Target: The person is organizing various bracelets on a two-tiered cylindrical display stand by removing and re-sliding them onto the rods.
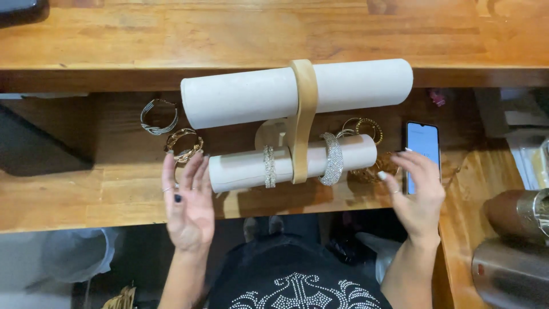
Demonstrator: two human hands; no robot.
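Note:
A two-tier bracelet stand (303, 114) with two white padded rolls stands on the wooden counter (86, 194). The lower roll (240, 169) carries a thin sparkly bracelet (269, 166) and a wide rhinestone bangle (333, 159). My left hand (187, 201) is open, palm up, fingers spread beside the lower roll's left end, just below a gold chain bangle (184, 146). My right hand (416, 194) is open near the roll's right end, fingers over gold bracelets (377, 167) and next to a smartphone (423, 146). The upper roll (246, 94) is bare.
A silver wire bangle (158, 117) lies at the left, more gold bangles (366, 129) behind the lower roll. A raised wooden shelf (171, 40) runs along the back. Metal containers (514, 240) stand at the right. A dark flat object (34, 143) sits at the left.

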